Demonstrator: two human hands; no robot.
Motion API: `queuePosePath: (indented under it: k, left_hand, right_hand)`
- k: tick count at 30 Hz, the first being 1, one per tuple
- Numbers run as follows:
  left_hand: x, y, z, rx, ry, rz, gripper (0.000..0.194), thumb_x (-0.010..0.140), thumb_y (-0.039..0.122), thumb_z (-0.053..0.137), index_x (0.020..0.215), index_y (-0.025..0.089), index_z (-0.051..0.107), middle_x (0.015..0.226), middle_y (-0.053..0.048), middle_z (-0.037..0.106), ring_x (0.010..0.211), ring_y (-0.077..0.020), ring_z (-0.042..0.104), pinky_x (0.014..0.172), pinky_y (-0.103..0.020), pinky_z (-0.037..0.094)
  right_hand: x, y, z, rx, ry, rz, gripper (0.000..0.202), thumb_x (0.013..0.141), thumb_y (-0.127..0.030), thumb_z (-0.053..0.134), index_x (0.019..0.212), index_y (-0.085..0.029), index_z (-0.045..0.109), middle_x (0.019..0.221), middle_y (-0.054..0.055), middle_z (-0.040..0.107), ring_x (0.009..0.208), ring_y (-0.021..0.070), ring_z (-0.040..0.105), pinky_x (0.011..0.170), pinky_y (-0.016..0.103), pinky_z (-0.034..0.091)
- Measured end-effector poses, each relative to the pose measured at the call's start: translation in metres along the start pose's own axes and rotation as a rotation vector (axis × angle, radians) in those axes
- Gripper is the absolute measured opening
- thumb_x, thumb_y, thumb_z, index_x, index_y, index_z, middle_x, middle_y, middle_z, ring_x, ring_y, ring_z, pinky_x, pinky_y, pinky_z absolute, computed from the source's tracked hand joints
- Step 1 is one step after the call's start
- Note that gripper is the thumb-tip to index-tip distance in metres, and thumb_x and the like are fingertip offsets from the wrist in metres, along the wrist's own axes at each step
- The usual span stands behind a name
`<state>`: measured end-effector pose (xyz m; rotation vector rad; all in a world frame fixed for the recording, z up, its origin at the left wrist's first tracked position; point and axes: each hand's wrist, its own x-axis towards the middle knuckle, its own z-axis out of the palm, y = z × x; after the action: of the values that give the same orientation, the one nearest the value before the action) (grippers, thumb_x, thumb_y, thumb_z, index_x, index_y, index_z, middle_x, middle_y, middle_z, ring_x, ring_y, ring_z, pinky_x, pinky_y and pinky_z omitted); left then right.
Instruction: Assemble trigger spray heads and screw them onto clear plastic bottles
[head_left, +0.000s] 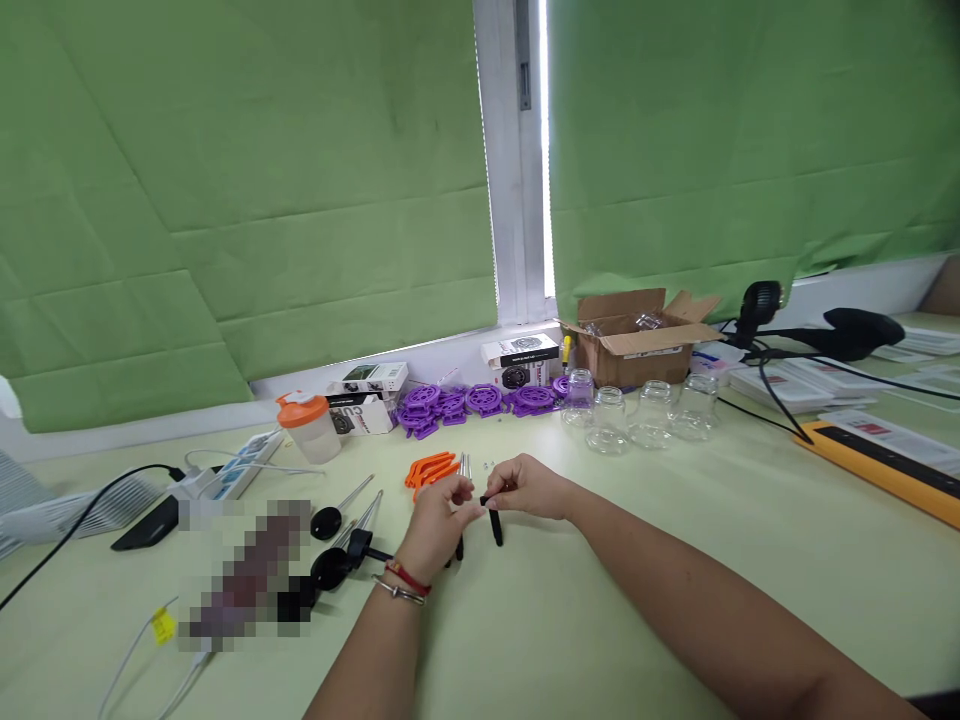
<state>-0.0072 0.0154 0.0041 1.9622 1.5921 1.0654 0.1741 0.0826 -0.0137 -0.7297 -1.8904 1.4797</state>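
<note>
In front and to the right of the orange parts (431, 468), the right hand (527, 488) pinches a slim black piece (496, 527) near its top; whether the left hand (437, 517) grips it, I cannot tell. Twisting could make this fingertip hold slip.

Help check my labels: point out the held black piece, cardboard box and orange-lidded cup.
Held black piece (495, 525), head view: lower part.
Cardboard box (649, 368), head view: front wall.
Orange-lidded cup (318, 440), head view: translucent body.
</note>
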Motion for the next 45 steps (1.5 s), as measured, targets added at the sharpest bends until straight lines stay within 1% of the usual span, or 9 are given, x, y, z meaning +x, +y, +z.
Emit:
queuePosePath:
  k: [3, 6, 12, 18, 27, 30, 36, 39, 45]
  left_hand:
    - [0.003, -0.012, -0.017, -0.028, 0.067, -0.073, 0.015, 0.073, 0.031, 0.056, 0.077, 0.018, 0.060, 0.075, -0.003, 0.061, 0.069, -0.0163, 0.054, 0.067, -0.030, 0.042]
    - [0.004, -0.023, -0.026, 0.136, 0.091, -0.163, 0.018, 0.075, 0.034, 0.053, 0.066, 0.019, 0.059, 0.063, -0.001, 0.058, 0.060, -0.0159, 0.051, 0.060, -0.030, 0.037]
    - [0.004, -0.031, -0.012, 0.204, -0.033, -0.171, 0.020, 0.077, 0.034, 0.051, 0.063, 0.020, 0.057, 0.061, -0.002, 0.057, 0.059, -0.0164, 0.050, 0.058, -0.030, 0.035]
    - [0.005, -0.027, 0.000, 0.216, -0.082, -0.093, 0.015, 0.077, 0.027, 0.053, 0.068, 0.018, 0.060, 0.073, -0.006, 0.061, 0.070, -0.0181, 0.053, 0.066, -0.032, 0.038]
    - [0.004, -0.029, 0.005, 0.265, -0.117, -0.025, 0.009, 0.076, 0.022, 0.056, 0.070, 0.017, 0.062, 0.074, -0.006, 0.060, 0.077, -0.0192, 0.053, 0.071, -0.032, 0.039]
    - [0.004, -0.030, 0.005, 0.253, -0.132, -0.026, 0.010, 0.076, 0.022, 0.055, 0.072, 0.017, 0.062, 0.075, -0.006, 0.060, 0.076, -0.0188, 0.054, 0.071, -0.032, 0.039]
    - [0.001, -0.026, 0.001, 0.208, -0.154, -0.015, 0.019, 0.079, 0.031, 0.053, 0.090, 0.018, 0.061, 0.088, -0.008, 0.061, 0.084, -0.0209, 0.054, 0.074, -0.034, 0.039]
    - [-0.001, -0.021, 0.000, 0.220, -0.207, 0.033, 0.023, 0.078, 0.036, 0.054, 0.093, 0.019, 0.061, 0.089, -0.007, 0.060, 0.086, -0.0214, 0.052, 0.075, -0.033, 0.039]
    - [-0.001, -0.018, 0.002, 0.266, -0.260, 0.047, 0.026, 0.075, 0.039, 0.057, 0.091, 0.019, 0.061, 0.088, -0.006, 0.057, 0.084, -0.0210, 0.049, 0.074, -0.032, 0.039]
  right_hand:
    - [0.003, 0.005, 0.003, 0.004, 0.085, 0.112, 0.024, 0.060, -0.034, 0.074, 0.067, -0.014, 0.063, 0.057, -0.002, 0.055, 0.053, 0.0086, 0.046, 0.052, 0.023, 0.039]
    - [0.005, 0.011, 0.010, -0.079, 0.185, 0.180, 0.023, 0.062, -0.035, 0.071, 0.067, -0.014, 0.062, 0.055, -0.003, 0.054, 0.051, 0.0083, 0.043, 0.049, 0.022, 0.036]
    - [0.010, 0.020, 0.028, -0.297, 0.257, 0.175, 0.017, 0.069, -0.032, 0.063, 0.073, -0.016, 0.066, 0.067, 0.001, 0.062, 0.060, 0.0117, 0.050, 0.054, 0.023, 0.038]
    - [0.013, 0.021, 0.035, -0.461, 0.290, 0.174, 0.015, 0.072, -0.032, 0.060, 0.076, -0.019, 0.067, 0.075, 0.003, 0.065, 0.068, 0.0145, 0.056, 0.059, 0.025, 0.040]
    - [0.011, 0.017, 0.038, -0.557, 0.269, 0.174, 0.013, 0.074, -0.028, 0.058, 0.078, -0.020, 0.068, 0.075, 0.003, 0.066, 0.066, 0.0141, 0.055, 0.058, 0.024, 0.038]
    - [0.009, 0.013, 0.032, -0.519, 0.196, 0.146, 0.015, 0.073, -0.029, 0.061, 0.081, -0.019, 0.069, 0.076, 0.002, 0.065, 0.064, 0.0126, 0.053, 0.057, 0.024, 0.038]
    - [0.003, 0.007, 0.018, -0.442, 0.009, 0.115, 0.052, 0.051, -0.028, 0.080, 0.100, -0.018, 0.067, 0.088, 0.002, 0.062, 0.065, 0.0110, 0.049, 0.058, 0.022, 0.039]
    - [0.003, 0.004, 0.022, -0.531, 0.035, 0.077, 0.045, 0.050, -0.030, 0.080, 0.092, -0.019, 0.069, 0.086, 0.002, 0.061, 0.070, 0.0139, 0.052, 0.060, 0.023, 0.040]
    - [0.004, 0.006, 0.033, -0.697, 0.095, 0.009, 0.028, 0.061, -0.036, 0.072, 0.083, -0.019, 0.070, 0.085, 0.004, 0.063, 0.075, 0.0173, 0.056, 0.065, 0.025, 0.040]
